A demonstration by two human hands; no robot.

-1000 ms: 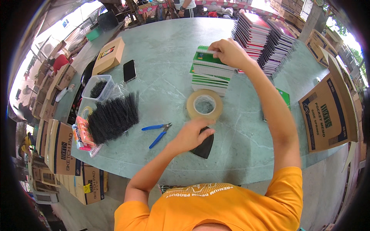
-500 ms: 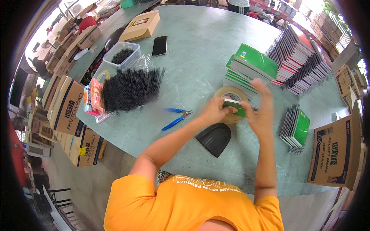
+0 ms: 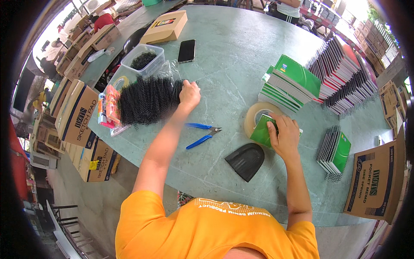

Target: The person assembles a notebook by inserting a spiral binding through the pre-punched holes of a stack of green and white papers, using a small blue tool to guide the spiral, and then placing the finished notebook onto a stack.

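Table [image 3: 224, 73] spreads under everything, its pale green top carrying a cardboard box [image 3: 374, 183] at the right edge and two tall stacks of spiral notebooks [image 3: 336, 64] toward the far right. Beside them stands a stack of green notepads [image 3: 297, 74]; nearer the box sits a smaller pile of coil-bound ones [image 3: 338, 151]. A heap of black coils [image 3: 144, 101] lies to the left. Between lie a tape roll [image 3: 249, 121], a dark rounded block [image 3: 246, 160] and blue-handled cutters [image 3: 211, 129]. The left hand [image 3: 189, 95] bunches its fingers at the heap's right edge; whether they pinch a coil, I cannot tell. The right hand [image 3: 285, 134] pinches one green notepad [image 3: 261, 131] between thumb and fingers, over the tape roll. A firm, even pinch should keep its pages flush; on the left, lifting one coil lightly by its end would likely avoid snagging neighbours or bending the wire.
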